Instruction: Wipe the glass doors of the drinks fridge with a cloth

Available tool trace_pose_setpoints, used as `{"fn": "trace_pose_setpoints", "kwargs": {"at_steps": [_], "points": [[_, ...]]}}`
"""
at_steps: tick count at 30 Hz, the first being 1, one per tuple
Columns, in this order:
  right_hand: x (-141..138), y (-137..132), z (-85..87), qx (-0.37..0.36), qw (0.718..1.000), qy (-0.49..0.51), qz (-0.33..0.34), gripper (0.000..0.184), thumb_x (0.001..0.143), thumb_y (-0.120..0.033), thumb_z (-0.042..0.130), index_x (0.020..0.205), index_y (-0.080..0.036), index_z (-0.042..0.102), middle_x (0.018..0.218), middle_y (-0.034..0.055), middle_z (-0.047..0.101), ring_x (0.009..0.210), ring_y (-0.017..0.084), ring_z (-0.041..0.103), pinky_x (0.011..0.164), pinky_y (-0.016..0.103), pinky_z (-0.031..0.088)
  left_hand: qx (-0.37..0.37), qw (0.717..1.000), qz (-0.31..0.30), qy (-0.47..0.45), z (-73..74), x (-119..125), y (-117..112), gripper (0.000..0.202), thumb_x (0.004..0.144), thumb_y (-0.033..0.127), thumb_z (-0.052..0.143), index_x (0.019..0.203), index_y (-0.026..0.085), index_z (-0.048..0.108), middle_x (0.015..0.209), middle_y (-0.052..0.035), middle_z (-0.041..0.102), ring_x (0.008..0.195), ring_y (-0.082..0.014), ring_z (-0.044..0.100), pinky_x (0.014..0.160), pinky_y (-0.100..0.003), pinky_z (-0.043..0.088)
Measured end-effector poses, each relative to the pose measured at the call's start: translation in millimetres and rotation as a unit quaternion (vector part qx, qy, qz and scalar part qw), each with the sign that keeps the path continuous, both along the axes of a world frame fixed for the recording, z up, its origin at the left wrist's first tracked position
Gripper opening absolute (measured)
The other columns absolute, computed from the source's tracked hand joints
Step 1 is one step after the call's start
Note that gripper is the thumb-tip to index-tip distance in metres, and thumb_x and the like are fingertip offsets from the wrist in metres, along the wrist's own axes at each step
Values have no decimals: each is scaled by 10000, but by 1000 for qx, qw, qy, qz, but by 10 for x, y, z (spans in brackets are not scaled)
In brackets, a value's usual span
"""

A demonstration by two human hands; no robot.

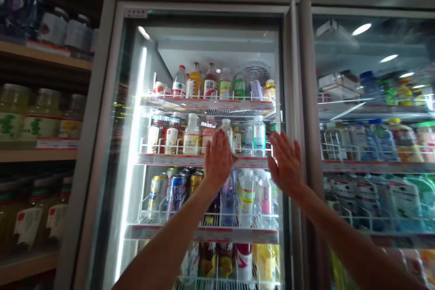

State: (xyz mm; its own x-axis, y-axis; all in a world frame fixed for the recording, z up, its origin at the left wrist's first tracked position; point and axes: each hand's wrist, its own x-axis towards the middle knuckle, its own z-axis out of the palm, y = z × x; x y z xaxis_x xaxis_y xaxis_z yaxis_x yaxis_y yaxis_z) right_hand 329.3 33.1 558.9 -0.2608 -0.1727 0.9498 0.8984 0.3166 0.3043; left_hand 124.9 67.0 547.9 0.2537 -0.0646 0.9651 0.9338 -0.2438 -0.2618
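Observation:
My left hand (218, 157) is raised with its fingers stretched up, in front of the glass door (117, 99) of a lit drinks fridge. It covers part of the second shelf, and I see nothing in it. To its right, my right hand (287, 165) is held up near the door's right frame (295, 99), fingers out and likewise holding nothing. Whether either palm touches the glass I cannot tell. Between the two hands stand a clear bottle with a teal label (258, 135) and other bottles, behind the glass.
Bottles such as an orange one (195, 82) line the top shelf (210, 104). Lower down are cans, including a blue can (176, 192). A second fridge (374, 163) adjoins on the right. Wooden shelves (44, 154) with jars stand at the left.

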Motion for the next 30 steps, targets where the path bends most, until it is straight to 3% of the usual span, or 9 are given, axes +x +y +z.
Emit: {"fn": "trace_pose_setpoints", "kwargs": {"at_steps": [5, 10, 12, 16, 18, 20, 24, 27, 30], "points": [[-387, 180, -235, -10, 1000, -6, 24, 643, 904, -222, 393, 1473, -288, 99, 1474, 53, 352, 1382, 228, 273, 1124, 498, 195, 3, 976, 10, 219, -313, -251, -38, 530, 893, 328, 386, 1388, 146, 329, 1492, -78, 298, 1412, -213, 154, 1139, -407, 198], [-567, 294, -404, -27, 999, 18, 10, 655, 904, -220, 397, 1472, -298, 81, 1492, 52, 315, 1388, 240, 257, 1114, 513, 209, 29, 998, 42, -45, -108, -1150, -30, 562, 901, 265, 337, 1433, 133, 217, 1483, -150, 290, 1405, -245, 172, 1114, -473, 233], [-690, 311, -451, -36, 999, 22, 10, 659, 906, -222, 390, 1473, -302, 65, 1501, 48, 294, 1392, 244, 243, 1111, 516, 214, 33, 996, 44, -76, -126, -1186, -42, 567, 900, 256, 334, 1433, 110, 210, 1482, -169, 280, 1407, -262, 155, 1105, -483, 247], [-940, 339, -504, -35, 998, 44, 5, 672, 903, -231, 400, 1474, -303, 54, 1514, 55, 254, 1401, 269, 211, 1095, 532, 226, 14, 990, 21, 142, -469, -935, -101, 530, 888, 260, 364, 1396, 121, 316, 1465, -89, 350, 1407, -220, 167, 1137, -400, 209], [-991, 348, -516, -29, 998, 49, -2, 666, 902, -227, 402, 1474, -302, 69, 1513, 57, 257, 1400, 269, 214, 1095, 531, 223, 20, 981, 17, 191, -583, -1055, -117, 501, 884, 265, 375, 1371, 148, 370, 1445, -61, 391, 1403, -206, 188, 1150, -385, 174], [-995, 352, -526, -25, 999, 45, -12, 655, 901, -219, 404, 1474, -292, 92, 1505, 63, 281, 1401, 256, 215, 1101, 515, 219, 30, 990, 24, 138, -553, -1420, -117, 501, 881, 235, 367, 1376, 154, 365, 1435, -82, 404, 1400, -203, 201, 1148, -395, 167], [-995, 352, -546, -23, 998, 51, -32, 625, 906, -222, 395, 1472, -246, 130, 1490, 86, 313, 1411, 236, 183, 1113, 498, 203, 60, 993, 42, -90, -251, -2116, -74, 551, 886, 231, 365, 1422, 141, 274, 1481, -153, 292, 1394, -256, 217, 1111, -466, 227], [-1021, 373, -559, -13, 997, 62, -38, 599, 910, -234, 388, 1466, -227, 164, 1490, 91, 314, 1414, 234, 174, 1114, 496, 195, 73, 988, 30, -136, -233, -1981, -65, 581, 890, 224, 359, 1438, 96, 215, 1495, -175, 241, 1407, -265, 162, 1112, -466, 220], [-1023, 406, -572, -1, 997, 62, -40, 593, 906, -228, 398, 1460, -224, 186, 1489, 88, 317, 1412, 227, 183, 1117, 482, 193, 35, 997, 7, 69, -444, -1627, -97, 586, 886, 215, 362, 1443, 112, 210, 1472, -119, 323, 1407, -216, 169, 1139, -392, 183]]}}
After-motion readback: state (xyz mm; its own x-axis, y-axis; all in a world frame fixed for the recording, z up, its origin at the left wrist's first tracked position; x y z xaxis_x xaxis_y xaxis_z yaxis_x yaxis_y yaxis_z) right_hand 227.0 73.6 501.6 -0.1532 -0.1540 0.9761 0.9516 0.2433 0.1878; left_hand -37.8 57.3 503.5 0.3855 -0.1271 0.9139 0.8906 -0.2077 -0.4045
